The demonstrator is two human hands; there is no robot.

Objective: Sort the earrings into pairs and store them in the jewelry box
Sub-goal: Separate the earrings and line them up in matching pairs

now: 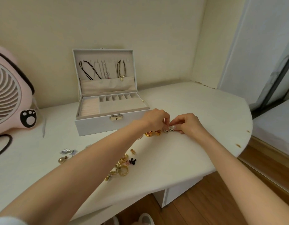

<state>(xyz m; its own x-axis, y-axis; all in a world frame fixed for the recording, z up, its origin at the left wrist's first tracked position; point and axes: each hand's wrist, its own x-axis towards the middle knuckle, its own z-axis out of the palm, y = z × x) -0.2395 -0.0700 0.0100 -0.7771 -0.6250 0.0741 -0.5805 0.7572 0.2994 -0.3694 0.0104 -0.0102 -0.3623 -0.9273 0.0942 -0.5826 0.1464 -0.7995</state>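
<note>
Cream walls (140, 21), white rounded table (197, 127), wooden floor (197, 200).

White sleeve (5, 220) on the left arm, pale glossy nails (173, 127) on the right hand (189, 124).

One jewelry box (98, 125), centre frame. Two hands: left hand (154, 118), right hand (189, 123). Two silver round earrings (171, 128) at fingertips. Two gold-orange earrings (148, 133) just left of them. Two black cord necklaces (121, 69) in lid. One pink fan (9, 95), left edge. Earring pile (122, 166), lower centre: count unclear.
</note>
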